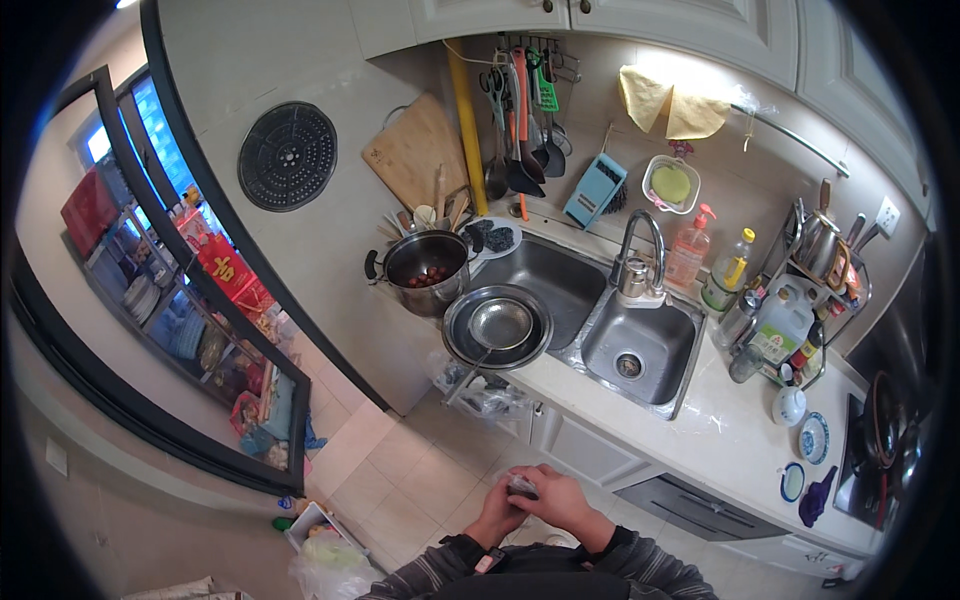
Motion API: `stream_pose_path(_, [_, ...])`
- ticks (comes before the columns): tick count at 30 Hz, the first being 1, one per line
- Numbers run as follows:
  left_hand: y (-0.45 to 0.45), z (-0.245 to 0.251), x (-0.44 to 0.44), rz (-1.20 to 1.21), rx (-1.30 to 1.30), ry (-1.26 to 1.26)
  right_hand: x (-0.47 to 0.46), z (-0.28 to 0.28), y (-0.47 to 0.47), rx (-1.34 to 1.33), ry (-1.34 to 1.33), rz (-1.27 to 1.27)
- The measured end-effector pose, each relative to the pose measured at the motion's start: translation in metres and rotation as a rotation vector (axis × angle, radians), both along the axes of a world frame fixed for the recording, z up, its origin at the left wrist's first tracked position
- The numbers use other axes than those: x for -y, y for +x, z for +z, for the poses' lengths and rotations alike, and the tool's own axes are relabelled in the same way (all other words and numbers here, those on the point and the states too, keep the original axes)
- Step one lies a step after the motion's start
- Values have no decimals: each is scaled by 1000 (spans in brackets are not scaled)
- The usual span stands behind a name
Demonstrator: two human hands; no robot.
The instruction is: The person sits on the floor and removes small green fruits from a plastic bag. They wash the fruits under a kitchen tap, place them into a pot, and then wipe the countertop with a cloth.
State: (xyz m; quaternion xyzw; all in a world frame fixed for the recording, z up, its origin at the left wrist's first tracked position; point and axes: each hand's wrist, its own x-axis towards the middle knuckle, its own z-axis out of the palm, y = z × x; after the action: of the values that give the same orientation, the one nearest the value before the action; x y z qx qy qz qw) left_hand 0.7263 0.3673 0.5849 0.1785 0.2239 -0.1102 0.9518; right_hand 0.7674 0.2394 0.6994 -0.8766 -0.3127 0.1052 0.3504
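Both my left hand (498,510) and my right hand (553,499) meet in front of my body, low in the view. Between them they hold a small dark item in clear plastic (523,487); my fingers hide most of it. On the counter beyond, a steel pot (424,294) with black handles holds several reddish-brown round things. To its right, a fine-mesh strainer (501,324) rests in a metal bowl (538,345) at the sink's left edge. Behind them is a white plate (507,239) with dark food.
The double-basin sink (577,337) has a curved faucet (643,225). Bottles, including a soap dispenser (687,251), and a rack stand farther right, with a small bowl (814,437) near the stove. A plastic bag (491,400) hangs below the counter edge. A bin (319,519) stands on the floor at left.
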Motion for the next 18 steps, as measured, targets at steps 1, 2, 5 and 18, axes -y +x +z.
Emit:
stream_pose_path(1, [-2, 2, 2, -16, -7, 11, 3, 0, -1, 1, -70, 9])
stream_pose_path(2, [-5, 6, 4, -32, -45, 57, 5, -1, -2, -13, -100, 7])
stream_pose_path(5, [-7, 17, 9, -75, -77, 186, 9, -7, -3, -41, -171, -4])
stream_pose_path(18, [-32, 33, 4, -560, -32, 803, 39, -42, 28, -263, 329, -183])
